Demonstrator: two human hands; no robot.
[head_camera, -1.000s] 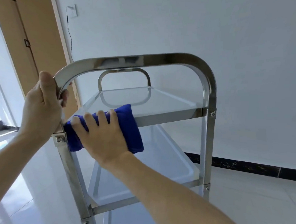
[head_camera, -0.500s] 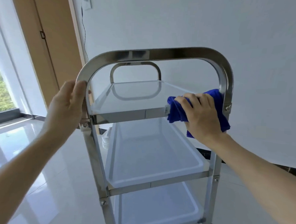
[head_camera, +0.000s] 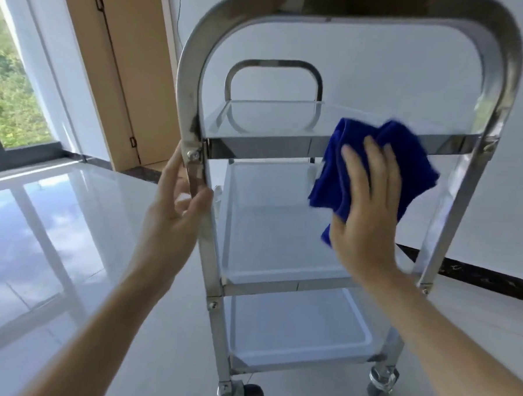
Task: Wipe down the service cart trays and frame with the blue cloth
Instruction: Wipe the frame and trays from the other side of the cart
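Wiping the front rail of a steel cart [head_camera: 499, 89] with a blue cloth [head_camera: 374, 161].
Right hand [head_camera: 365, 209] presses the cloth with fingers spread flat against the top tray's [head_camera: 258, 116] front edge; left hand [head_camera: 174, 211] loosely curls around the left post, though motion blur leaves its grip unclear. 3 trays show.

Service cart [head_camera: 196, 82] partly out of frame

Its top handle is cropped by the upper edge; the blue cloth [head_camera: 344, 159] and right hand [head_camera: 367, 203] are motion-blurred, hiding the rail behind.
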